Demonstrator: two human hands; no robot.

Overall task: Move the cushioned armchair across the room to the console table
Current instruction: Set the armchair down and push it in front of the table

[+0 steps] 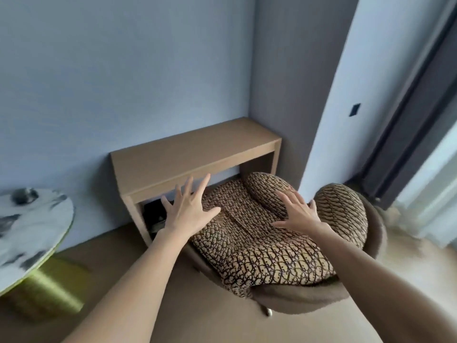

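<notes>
The cushioned armchair (pixel 291 297) has a fuzzy brown shell and a patterned brown-and-tan cushion (pixel 259 248). It stands on the floor with its front tucked partly under the light wooden console table (pixel 193 149), which sits against the blue-grey wall in a corner. My left hand (pixel 188 209) hovers with fingers spread above the chair's left edge, holding nothing. My right hand (pixel 299 214) is spread wide over the cushion near the chair's right side, also holding nothing. Whether either palm touches the cushion is unclear.
A round marble-topped table (pixel 32 231) on a yellow-green base (pixel 49 288) stands at the left. A dark object (pixel 154 214) lies under the console. A grey wall column, dark curtain (pixel 405 134) and white sheer curtain (pixel 430 194) fill the right. Tan floor lies in front.
</notes>
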